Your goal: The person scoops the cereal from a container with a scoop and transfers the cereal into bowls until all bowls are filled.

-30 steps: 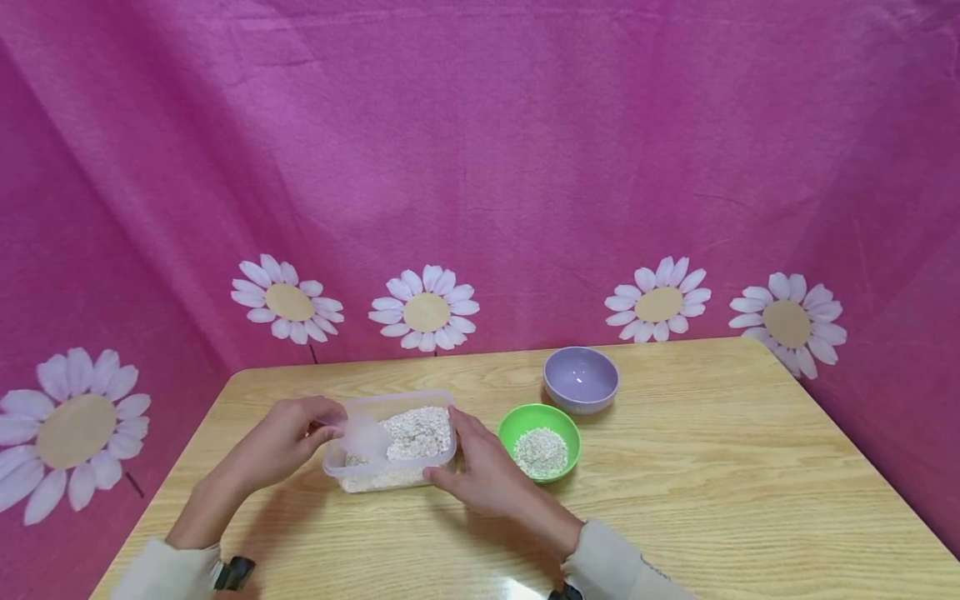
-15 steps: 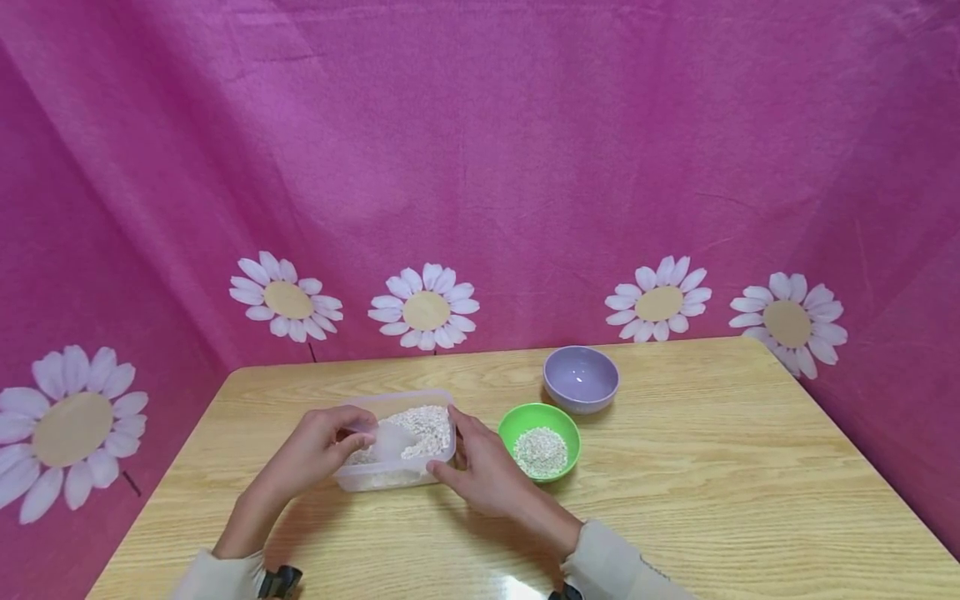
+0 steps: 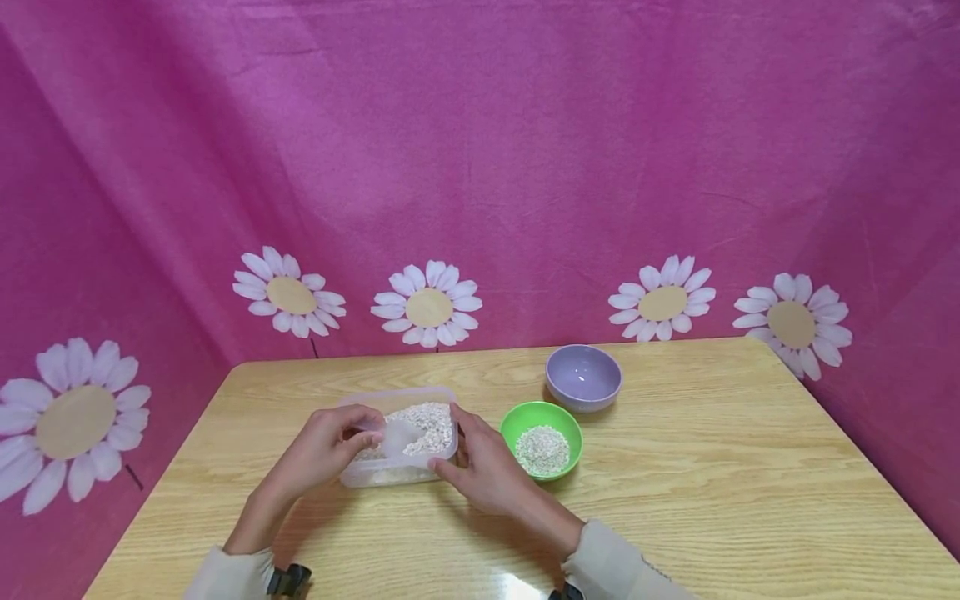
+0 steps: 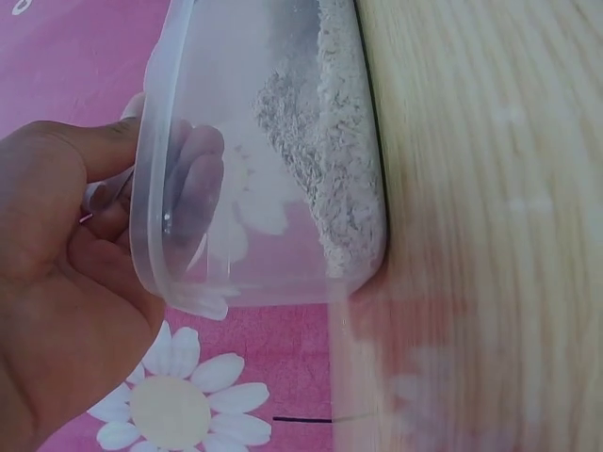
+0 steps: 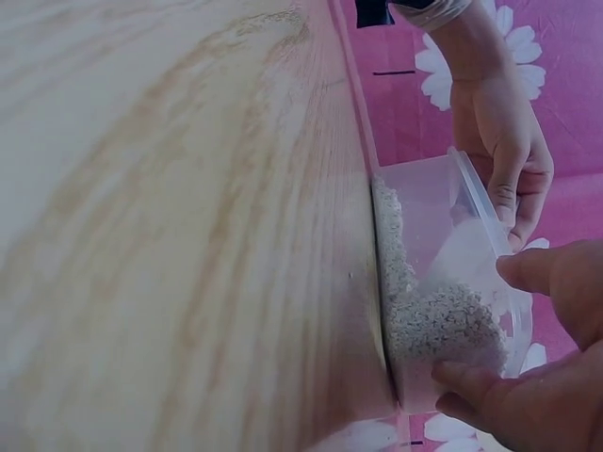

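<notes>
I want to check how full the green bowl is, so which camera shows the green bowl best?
The head view. It shows the whole green bowl from above, grain covering its bottom, standing on the table beside the right hand. Neither wrist view shows the bowl at all; both look at the clear container of grain.

The backdrop (image 3: 480,167) is magenta pink cloth printed with white-petalled daisies (image 3: 428,304) that have tan centres and thin dark stems. The table (image 3: 712,500) is pale yellow wood with a streaky brown grain. The tub (image 3: 390,477) is clear, frosted plastic; the oats (image 3: 431,421) in it are off-white and speckled, as is the heap in the bright green bowl (image 3: 517,421). The other bowl (image 3: 583,379) is plain lilac. The sleeves (image 3: 622,571) are cream
</notes>
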The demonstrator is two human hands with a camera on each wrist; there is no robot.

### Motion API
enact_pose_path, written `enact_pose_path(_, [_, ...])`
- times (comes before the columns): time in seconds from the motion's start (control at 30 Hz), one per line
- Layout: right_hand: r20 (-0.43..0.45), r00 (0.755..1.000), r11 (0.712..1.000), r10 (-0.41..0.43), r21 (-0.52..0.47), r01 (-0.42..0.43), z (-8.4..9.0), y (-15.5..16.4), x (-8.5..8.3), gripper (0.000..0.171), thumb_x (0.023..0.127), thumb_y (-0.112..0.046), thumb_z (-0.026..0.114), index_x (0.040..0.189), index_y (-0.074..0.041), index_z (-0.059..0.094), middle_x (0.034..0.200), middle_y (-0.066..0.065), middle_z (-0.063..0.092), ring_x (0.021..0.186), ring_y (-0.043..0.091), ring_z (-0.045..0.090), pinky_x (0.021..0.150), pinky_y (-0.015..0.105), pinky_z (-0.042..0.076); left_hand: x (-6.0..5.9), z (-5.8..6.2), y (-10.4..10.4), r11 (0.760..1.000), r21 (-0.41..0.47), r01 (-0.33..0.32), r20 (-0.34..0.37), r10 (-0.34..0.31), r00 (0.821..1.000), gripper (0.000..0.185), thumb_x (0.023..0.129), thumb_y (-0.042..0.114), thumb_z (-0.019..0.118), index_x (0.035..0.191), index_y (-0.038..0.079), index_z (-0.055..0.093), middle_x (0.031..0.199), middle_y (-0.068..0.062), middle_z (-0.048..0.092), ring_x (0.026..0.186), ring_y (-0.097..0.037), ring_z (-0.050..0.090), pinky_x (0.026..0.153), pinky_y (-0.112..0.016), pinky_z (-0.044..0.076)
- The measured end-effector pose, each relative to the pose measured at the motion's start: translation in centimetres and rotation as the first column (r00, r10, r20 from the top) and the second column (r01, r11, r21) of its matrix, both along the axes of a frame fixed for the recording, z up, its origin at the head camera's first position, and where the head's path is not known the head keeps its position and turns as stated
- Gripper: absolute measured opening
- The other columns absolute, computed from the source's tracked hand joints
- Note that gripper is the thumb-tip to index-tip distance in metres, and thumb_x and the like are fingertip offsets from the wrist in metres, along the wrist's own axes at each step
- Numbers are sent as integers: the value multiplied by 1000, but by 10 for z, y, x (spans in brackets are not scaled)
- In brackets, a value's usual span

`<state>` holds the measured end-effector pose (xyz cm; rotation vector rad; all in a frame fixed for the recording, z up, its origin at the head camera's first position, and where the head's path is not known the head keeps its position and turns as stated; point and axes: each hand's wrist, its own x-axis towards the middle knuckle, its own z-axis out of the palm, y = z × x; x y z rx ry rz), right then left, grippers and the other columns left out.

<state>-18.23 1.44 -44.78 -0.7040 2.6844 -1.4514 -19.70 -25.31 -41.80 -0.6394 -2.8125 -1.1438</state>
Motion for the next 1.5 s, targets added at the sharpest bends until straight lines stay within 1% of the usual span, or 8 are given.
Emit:
enact_pose_path(0.17, [17,1000,1000,3,-3,-3,1,2,0,83,98,-21,78,160,12,35,153,28,55,142,35,57,120,52,45,0,1,-6,999,35,12,-2,-12,1000,8,101,10,74,108,8,78,98,-1,76,83,-8,67,73,-23,56])
enact_pose_path(0.27, [23,1000,1000,-10,8,9,5,3,-1,84,98,-24,80,160,10,36,158,29,52,146,39,54,123,52,42,0,3,-10,998,66,-2,-5,3,1000,10,100,10,74,109,6,77,97,-1,76,83,-9,69,72,-23,56])
enact_pose_path(0.5, [77,997,997,-15,-74,20,20,11,1,86,96,-26,80,162,5,36,163,26,47,147,42,53,113,49,52,1,5,-21,990,129,-52,-14,54,998,17,99,9,76,115,3,75,96,-6,79,86,-7,73,76,-22,58])
enact_pose_path(0.7, [89,996,994,-24,-102,33,29,19,0,85,97,-23,81,164,2,36,165,24,45,150,42,50,114,50,51,2,10,-33,983,155,-97,-16,101,995,21,100,8,76,121,4,74,99,-9,80,88,-8,74,79,-19,57])
enact_pose_path(0.93, [72,996,996,-56,-67,61,35,32,-1,83,96,-23,82,163,1,39,165,22,46,145,44,56,114,51,52,3,13,-44,977,143,-156,-36,163,986,27,100,9,75,127,3,73,105,-10,79,82,0,66,75,-18,52])
enact_pose_path(1.1, [43,995,996,-94,1,94,37,39,-2,82,95,-27,83,163,-4,42,165,19,48,133,46,65,111,54,54,4,16,-47,966,199,-166,-41,177,983,24,102,8,72,125,1,72,102,-11,78,85,2,68,79,-15,55])
enact_pose_path(1.3, [-21,993,991,-113,69,114,36,43,-2,80,95,-30,83,161,-6,46,160,15,54,124,40,68,104,53,56,3,20,-40,948,272,-164,-46,183,982,25,103,6,71,125,-5,71,96,-13,79,86,0,72,82,-13,56])
enact_pose_path(1.5, [-17,991,987,-130,94,131,38,51,1,80,94,-32,83,161,-8,46,163,13,52,126,35,66,109,53,52,0,20,-24,940,303,-154,-29,171,985,24,103,6,70,124,-6,71,97,-16,79,87,-2,72,85,-12,56])
